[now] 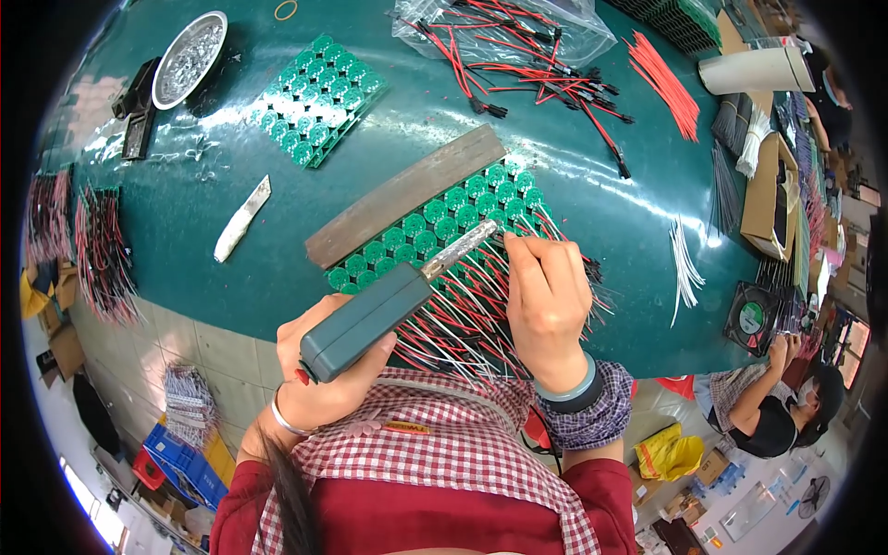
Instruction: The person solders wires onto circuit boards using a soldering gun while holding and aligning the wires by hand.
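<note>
My left hand [319, 347] is wrapped round the body of a dark green soldering gun [365, 319]. Its metal barrel slants up to the right, with the tip over a panel of round green circuit boards [444, 217]. Close by that tip, my right hand [550, 301] has thumb and forefinger pinched together at the panel's edge; a thin wire seems to be between them, mostly hidden by the fingers. Many red, black and white wires [453, 319] fan out from the panel toward me. A wooden bar [407, 194] lies along the panel's far side.
Another green board panel [319, 97] lies farther back, near a metal bowl [190, 60]. A white-wrapped blade [242, 219] is at left. Red and black connector wires [546, 74], red wires [664, 88] and white wires [683, 268] lie around. Someone else [777, 407] works at right.
</note>
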Motion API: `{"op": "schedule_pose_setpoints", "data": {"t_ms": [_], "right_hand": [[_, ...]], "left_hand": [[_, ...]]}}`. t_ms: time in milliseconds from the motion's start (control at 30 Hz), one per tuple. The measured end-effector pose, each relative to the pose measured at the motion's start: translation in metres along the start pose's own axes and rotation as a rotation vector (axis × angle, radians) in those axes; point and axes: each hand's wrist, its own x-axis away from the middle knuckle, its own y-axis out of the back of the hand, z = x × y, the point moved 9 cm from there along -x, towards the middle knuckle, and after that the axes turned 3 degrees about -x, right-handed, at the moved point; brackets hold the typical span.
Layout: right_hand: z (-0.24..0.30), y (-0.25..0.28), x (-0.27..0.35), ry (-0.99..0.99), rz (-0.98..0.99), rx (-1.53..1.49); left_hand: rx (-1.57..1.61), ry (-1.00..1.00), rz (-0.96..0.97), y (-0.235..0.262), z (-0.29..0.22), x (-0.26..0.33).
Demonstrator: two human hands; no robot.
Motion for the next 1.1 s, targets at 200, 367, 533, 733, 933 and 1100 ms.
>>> {"op": "schedule_pose_setpoints", "data": {"t_ms": [200,367,533,733,933,1100], "right_hand": [[0.002,-0.001,0.000,0.000,0.018,0.024],[0.001,-0.001,-0.003,-0.057,0.024,0.011],[0.001,-0.003,0.000,-0.005,0.031,0.029],[0.002,-0.004,0.000,-0.008,0.033,0.042],[0.001,-0.004,0.001,-0.004,0.025,0.045],[0.002,-0.004,0.000,-0.003,0.019,0.042]], "left_hand": [[0.011,-0.005,0.011,0.000,0.001,0.000],[0.011,0.000,0.011,-0.001,0.001,0.000],[0.038,0.024,0.011,-0.003,0.004,0.000],[0.013,0.008,0.004,-0.003,0.004,0.001],[-0.023,-0.068,-0.028,0.003,-0.001,0.004],[0.011,-0.035,-0.059,0.007,-0.003,0.007]]}}
